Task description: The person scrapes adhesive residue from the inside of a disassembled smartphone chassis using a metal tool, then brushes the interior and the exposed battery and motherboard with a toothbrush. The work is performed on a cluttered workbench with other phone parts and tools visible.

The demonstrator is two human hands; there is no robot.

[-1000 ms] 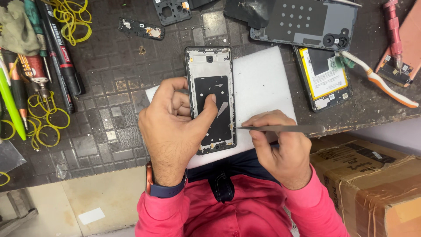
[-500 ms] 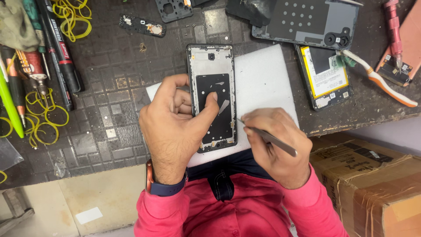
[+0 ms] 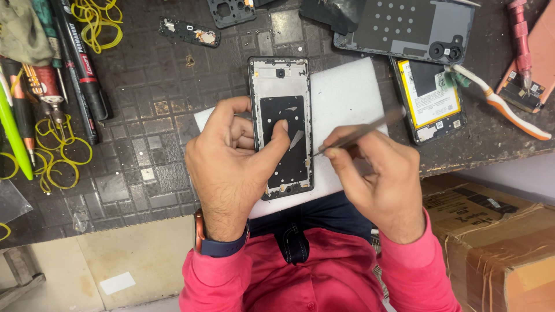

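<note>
An opened phone frame (image 3: 281,86) lies face down on a white foam pad (image 3: 341,92) at the bench's near edge. My left hand (image 3: 231,167) clamps the frame from the left, with the thumb pressed on its black inner panel. My right hand (image 3: 381,179) holds metal tweezers (image 3: 361,132), which slant up to the right. Their tip sits at the frame's right edge beside a small grey strip (image 3: 296,138).
A phone with a yellow battery (image 3: 430,95) and a grey back cover (image 3: 404,29) lie at the back right, beside a toothbrush (image 3: 500,104). Pens, screwdrivers and yellow rubber bands (image 3: 55,147) crowd the left. A cardboard box (image 3: 497,242) stands low right.
My right hand has turned the tweezers from level to slanting up-right and brought their tip in to the frame's right edge. My left hand has stayed on the frame.
</note>
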